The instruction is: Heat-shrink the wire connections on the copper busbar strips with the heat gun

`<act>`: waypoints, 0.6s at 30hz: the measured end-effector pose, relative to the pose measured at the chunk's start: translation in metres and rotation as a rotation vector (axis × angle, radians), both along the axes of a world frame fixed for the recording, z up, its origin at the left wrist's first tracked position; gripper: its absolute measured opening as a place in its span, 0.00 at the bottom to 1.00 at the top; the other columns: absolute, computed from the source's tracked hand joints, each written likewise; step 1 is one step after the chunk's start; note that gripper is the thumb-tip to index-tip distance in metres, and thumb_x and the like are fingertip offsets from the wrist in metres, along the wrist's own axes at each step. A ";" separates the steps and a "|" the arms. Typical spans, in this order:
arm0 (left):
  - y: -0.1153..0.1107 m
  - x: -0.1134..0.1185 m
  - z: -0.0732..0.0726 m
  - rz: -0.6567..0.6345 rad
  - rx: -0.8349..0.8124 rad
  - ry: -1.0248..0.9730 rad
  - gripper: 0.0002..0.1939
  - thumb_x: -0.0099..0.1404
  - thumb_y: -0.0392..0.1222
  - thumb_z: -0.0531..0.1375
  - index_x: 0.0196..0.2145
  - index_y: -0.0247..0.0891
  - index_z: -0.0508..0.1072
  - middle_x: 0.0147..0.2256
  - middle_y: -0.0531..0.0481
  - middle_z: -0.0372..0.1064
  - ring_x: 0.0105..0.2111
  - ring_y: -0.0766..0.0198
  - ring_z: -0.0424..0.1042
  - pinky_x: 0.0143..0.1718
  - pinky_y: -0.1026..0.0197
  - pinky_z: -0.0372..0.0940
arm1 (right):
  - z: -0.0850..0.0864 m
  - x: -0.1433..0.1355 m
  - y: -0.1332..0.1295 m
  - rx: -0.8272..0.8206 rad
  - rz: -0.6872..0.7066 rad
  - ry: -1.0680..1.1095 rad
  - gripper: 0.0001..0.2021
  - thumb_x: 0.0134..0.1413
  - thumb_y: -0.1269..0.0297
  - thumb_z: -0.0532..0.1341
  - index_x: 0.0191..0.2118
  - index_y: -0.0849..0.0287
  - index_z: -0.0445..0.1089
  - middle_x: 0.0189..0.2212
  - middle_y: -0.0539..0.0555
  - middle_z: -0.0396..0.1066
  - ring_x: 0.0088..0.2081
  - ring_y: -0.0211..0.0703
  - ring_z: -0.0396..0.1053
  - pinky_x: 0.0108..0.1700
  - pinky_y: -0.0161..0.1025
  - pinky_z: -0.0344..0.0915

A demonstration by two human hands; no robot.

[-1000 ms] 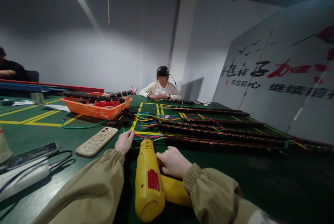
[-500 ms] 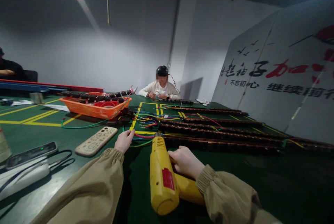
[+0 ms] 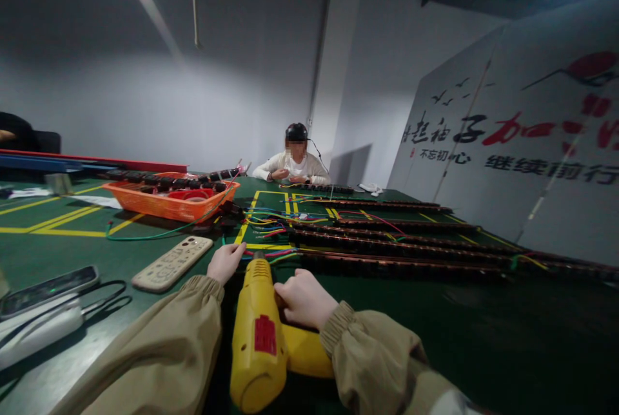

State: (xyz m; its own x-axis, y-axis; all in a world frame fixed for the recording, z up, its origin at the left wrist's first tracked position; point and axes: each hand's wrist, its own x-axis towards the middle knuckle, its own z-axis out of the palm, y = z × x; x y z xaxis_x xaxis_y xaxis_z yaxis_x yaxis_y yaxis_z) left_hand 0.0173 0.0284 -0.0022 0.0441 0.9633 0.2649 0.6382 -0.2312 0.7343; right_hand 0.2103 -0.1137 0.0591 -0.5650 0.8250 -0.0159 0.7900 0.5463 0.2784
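Further left now: heat gun [image 3: 254, 312]

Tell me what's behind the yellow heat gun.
Past the nozzle of the yellow heat gun, coloured wires run toward a dark strip. The gun's body covers the table behind it; anything there can't be seen.

The single head-worn view looks out low over the table [image 3: 113, 260], facing 12 o'clock and nearly level. The yellow heat gun [image 3: 258, 337] at 6 o'clock and the sleeves [image 3: 382, 350] at 5 and 7 are close; the back wall [image 3: 261, 73] at 12 stands well off.
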 end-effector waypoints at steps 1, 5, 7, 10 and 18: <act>0.001 0.000 -0.001 -0.003 0.009 0.000 0.26 0.59 0.59 0.47 0.25 0.37 0.74 0.22 0.48 0.68 0.26 0.59 0.68 0.25 0.63 0.54 | 0.000 -0.006 0.002 0.004 0.014 0.005 0.14 0.58 0.55 0.57 0.38 0.62 0.67 0.30 0.50 0.70 0.33 0.38 0.68 0.45 0.44 0.63; 0.006 -0.004 -0.003 -0.016 0.000 -0.053 0.27 0.57 0.60 0.48 0.28 0.36 0.76 0.28 0.45 0.74 0.34 0.54 0.70 0.30 0.63 0.58 | -0.001 -0.021 0.006 0.023 0.049 0.028 0.11 0.55 0.59 0.57 0.38 0.62 0.68 0.30 0.51 0.72 0.33 0.39 0.69 0.45 0.44 0.61; 0.008 -0.006 -0.003 -0.023 -0.007 -0.092 0.27 0.56 0.60 0.49 0.29 0.35 0.77 0.29 0.44 0.75 0.35 0.53 0.71 0.32 0.62 0.59 | -0.001 -0.024 0.006 0.031 0.052 0.040 0.11 0.52 0.60 0.57 0.37 0.62 0.68 0.30 0.52 0.73 0.33 0.41 0.70 0.44 0.43 0.60; 0.007 -0.007 -0.003 -0.037 0.012 -0.124 0.28 0.55 0.61 0.50 0.28 0.34 0.76 0.29 0.43 0.75 0.35 0.52 0.71 0.32 0.61 0.60 | -0.002 -0.023 0.006 0.035 0.050 0.056 0.12 0.50 0.60 0.58 0.38 0.61 0.68 0.30 0.55 0.74 0.33 0.43 0.71 0.43 0.43 0.58; -0.001 -0.004 0.000 -0.050 0.045 -0.111 0.27 0.55 0.63 0.49 0.20 0.37 0.70 0.18 0.51 0.65 0.23 0.60 0.66 0.25 0.63 0.54 | 0.000 -0.005 0.002 -0.015 0.017 0.047 0.12 0.50 0.59 0.58 0.38 0.61 0.68 0.31 0.53 0.73 0.33 0.41 0.70 0.43 0.42 0.59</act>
